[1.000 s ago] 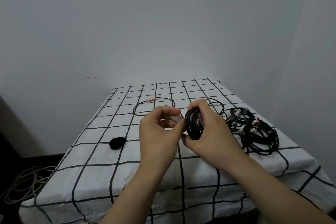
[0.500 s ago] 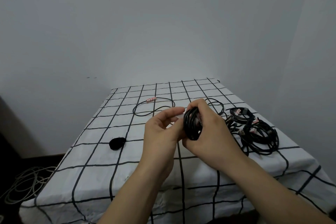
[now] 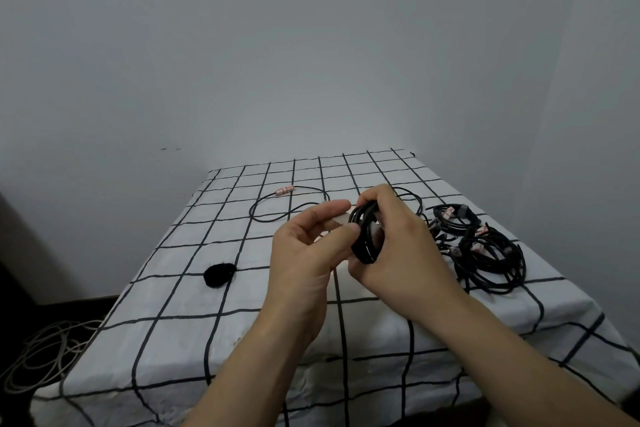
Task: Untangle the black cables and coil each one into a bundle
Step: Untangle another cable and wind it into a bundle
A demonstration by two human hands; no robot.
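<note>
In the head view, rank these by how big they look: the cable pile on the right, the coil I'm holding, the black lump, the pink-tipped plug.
1. cable pile
2. coil in the right hand; partly hidden and nearer the camera, so unsure against the next
3. black lump
4. pink-tipped plug
</note>
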